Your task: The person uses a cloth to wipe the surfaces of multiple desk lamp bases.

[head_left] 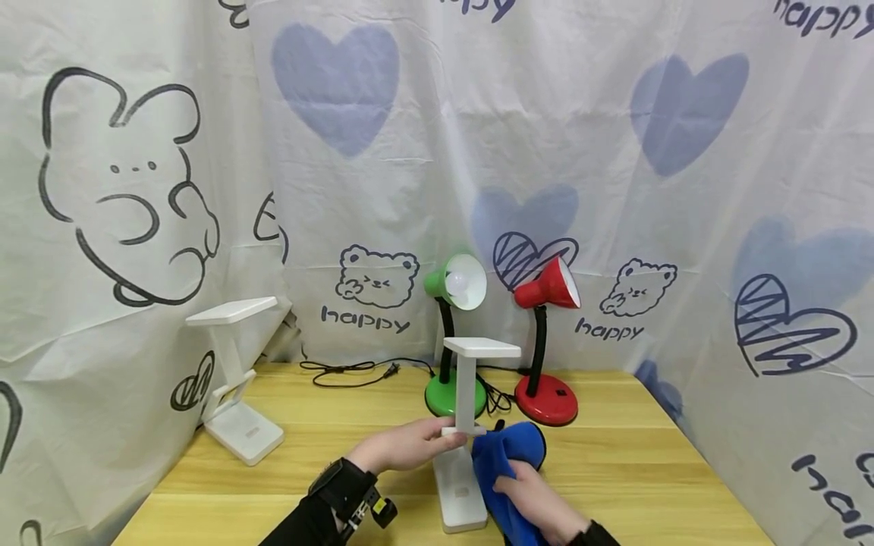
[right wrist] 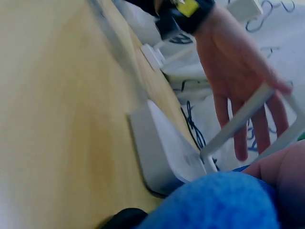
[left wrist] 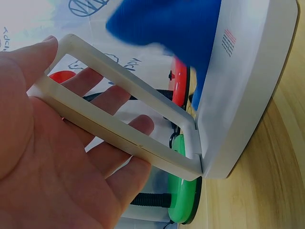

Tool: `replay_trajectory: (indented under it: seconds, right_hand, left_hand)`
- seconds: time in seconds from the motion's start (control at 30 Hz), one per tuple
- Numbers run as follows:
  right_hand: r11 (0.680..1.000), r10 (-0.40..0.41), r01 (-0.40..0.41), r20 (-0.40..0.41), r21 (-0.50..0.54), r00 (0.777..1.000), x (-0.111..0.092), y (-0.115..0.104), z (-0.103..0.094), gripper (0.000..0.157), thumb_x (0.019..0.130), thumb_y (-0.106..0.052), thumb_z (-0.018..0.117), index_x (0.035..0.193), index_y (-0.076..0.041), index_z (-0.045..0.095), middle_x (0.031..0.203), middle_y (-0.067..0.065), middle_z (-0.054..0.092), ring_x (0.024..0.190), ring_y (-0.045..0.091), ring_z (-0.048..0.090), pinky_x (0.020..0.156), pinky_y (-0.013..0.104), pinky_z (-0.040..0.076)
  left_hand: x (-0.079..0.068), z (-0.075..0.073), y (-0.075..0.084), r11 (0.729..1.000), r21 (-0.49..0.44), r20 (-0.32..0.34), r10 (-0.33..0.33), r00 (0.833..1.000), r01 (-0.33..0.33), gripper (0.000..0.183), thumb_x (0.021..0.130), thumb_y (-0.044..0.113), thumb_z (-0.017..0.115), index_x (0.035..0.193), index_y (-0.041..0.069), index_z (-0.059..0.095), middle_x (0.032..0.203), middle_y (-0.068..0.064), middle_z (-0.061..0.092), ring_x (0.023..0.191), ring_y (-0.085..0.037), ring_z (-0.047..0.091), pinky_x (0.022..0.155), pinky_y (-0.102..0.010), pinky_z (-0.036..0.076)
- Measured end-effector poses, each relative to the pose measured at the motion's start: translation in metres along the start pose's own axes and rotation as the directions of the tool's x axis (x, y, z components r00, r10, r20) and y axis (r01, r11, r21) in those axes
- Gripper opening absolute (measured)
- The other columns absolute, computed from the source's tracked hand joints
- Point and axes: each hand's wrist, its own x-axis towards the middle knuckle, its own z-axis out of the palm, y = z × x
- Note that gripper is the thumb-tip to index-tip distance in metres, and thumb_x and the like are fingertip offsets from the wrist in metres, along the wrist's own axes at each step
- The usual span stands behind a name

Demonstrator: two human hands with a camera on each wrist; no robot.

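Observation:
A white folding desk lamp (head_left: 466, 390) stands on the table, its flat head raised above a rectangular base. My left hand (head_left: 416, 444) grips the open frame of its lower arm; in the left wrist view the thumb lies at the frame's top end and fingers show behind it. My right hand (head_left: 536, 497) holds a bunched blue cloth (head_left: 493, 470) against the right side of the base. In the right wrist view the cloth (right wrist: 214, 202) hides part of the base. A rounded blue part with a dark rim shows by the cloth; what it is I cannot tell.
Behind stand a green gooseneck lamp (head_left: 442, 394) and a red one (head_left: 546, 398). A second white folding lamp (head_left: 246, 428) is at the left. A black cord with a plug (head_left: 391, 371) lies along the table's back, before a printed curtain (head_left: 423, 189).

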Motion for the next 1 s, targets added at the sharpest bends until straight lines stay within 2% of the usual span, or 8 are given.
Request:
replay_trajectory:
  seconds: [0.13, 0.27, 0.4, 0.53, 0.63, 0.8, 0.93, 1.0]
  right_hand:
    - [0.999, 0.021, -0.019, -0.045, 0.042, 0.999, 0.023, -0.001, -0.003, 0.005, 0.089, -0.011, 0.053, 0.090, -0.007, 0.051, 0.080, 0.000, 0.044, 0.080, 0.018, 0.050, 0.068, 0.030, 0.036]
    - [1.000, -0.009, 0.009, -0.056, 0.005, 0.998, 0.040, -0.001, -0.008, 0.034, 0.088, -0.010, 0.053, 0.121, 0.000, 0.058, 0.089, 0.003, 0.052, 0.088, 0.020, 0.052, 0.072, 0.030, 0.035]
    - [0.998, -0.034, 0.032, -0.037, -0.057, 0.999, 0.045, 0.000, -0.012, 0.043, 0.090, -0.010, 0.053, 0.133, -0.003, 0.055, 0.107, 0.007, 0.059, 0.101, 0.022, 0.052, 0.080, 0.033, 0.036]
    - [0.993, -0.038, 0.036, -0.015, -0.109, 0.999, 0.040, 0.002, -0.015, 0.030, 0.091, -0.010, 0.053, 0.119, -0.005, 0.061, 0.101, 0.005, 0.059, 0.100, 0.022, 0.053, 0.081, 0.035, 0.037]
    - [0.992, -0.045, 0.047, 0.021, -0.113, 0.999, 0.030, 0.005, -0.017, 0.005, 0.090, -0.010, 0.054, 0.093, -0.007, 0.057, 0.083, 0.001, 0.052, 0.086, 0.020, 0.054, 0.073, 0.034, 0.038]
    - [0.991, -0.065, 0.076, 0.100, -0.114, 0.993, 0.003, 0.011, -0.020, 0.022, 0.088, -0.010, 0.055, 0.073, -0.015, 0.040, 0.071, -0.004, 0.040, 0.067, 0.014, 0.046, 0.061, 0.026, 0.035]
    - [0.994, -0.061, 0.078, 0.190, -0.080, 0.980, -0.020, 0.015, -0.024, 0.017, 0.091, -0.011, 0.054, 0.075, -0.014, 0.050, 0.070, -0.004, 0.045, 0.067, 0.013, 0.050, 0.061, 0.025, 0.038]
    - [0.997, -0.062, 0.070, 0.253, -0.023, 0.966, -0.028, 0.016, -0.026, 0.016, 0.093, -0.010, 0.052, 0.077, -0.008, 0.052, 0.070, -0.004, 0.046, 0.068, 0.014, 0.053, 0.062, 0.024, 0.040]
  left_hand:
    - [-0.001, 0.001, 0.000, 1.000, 0.004, 0.001, 0.013, 1.000, -0.013, 0.048, 0.101, 0.058, 0.037, 0.146, 0.041, 0.041, 0.144, 0.008, 0.051, 0.131, -0.019, 0.051, 0.103, -0.046, 0.046]
    - [0.000, 0.001, 0.000, 1.000, 0.002, 0.003, 0.029, 1.000, -0.029, 0.052, 0.102, 0.056, 0.037, 0.149, 0.036, 0.039, 0.146, 0.006, 0.050, 0.132, -0.019, 0.050, 0.103, -0.046, 0.046]
    - [0.000, 0.001, -0.001, 1.000, 0.001, 0.002, 0.028, 1.000, -0.028, 0.051, 0.101, 0.056, 0.037, 0.148, 0.038, 0.038, 0.146, 0.006, 0.050, 0.132, -0.018, 0.050, 0.104, -0.045, 0.045]
    - [0.000, 0.001, -0.001, 1.000, 0.004, 0.002, 0.026, 1.000, -0.026, 0.049, 0.101, 0.057, 0.037, 0.147, 0.039, 0.040, 0.145, 0.007, 0.051, 0.132, -0.016, 0.050, 0.104, -0.044, 0.045]
    - [0.000, 0.002, -0.001, 1.000, 0.016, -0.003, 0.021, 1.000, -0.020, 0.051, 0.101, 0.058, 0.037, 0.147, 0.038, 0.041, 0.144, 0.008, 0.051, 0.132, -0.017, 0.050, 0.104, -0.045, 0.045]
    - [0.000, 0.002, 0.001, 1.000, 0.026, -0.008, 0.007, 1.000, -0.007, 0.047, 0.101, 0.058, 0.037, 0.144, 0.042, 0.042, 0.143, 0.008, 0.052, 0.131, -0.018, 0.051, 0.103, -0.047, 0.046]
    - [0.001, 0.002, 0.001, 1.000, 0.012, -0.010, 0.003, 1.000, -0.003, 0.045, 0.101, 0.057, 0.038, 0.143, 0.043, 0.043, 0.143, 0.007, 0.052, 0.131, -0.019, 0.051, 0.103, -0.048, 0.045]
    - [0.001, 0.002, 0.001, 1.000, 0.006, -0.011, 0.002, 1.000, -0.002, 0.045, 0.101, 0.058, 0.037, 0.143, 0.042, 0.042, 0.144, 0.006, 0.052, 0.132, -0.019, 0.050, 0.104, -0.049, 0.045]
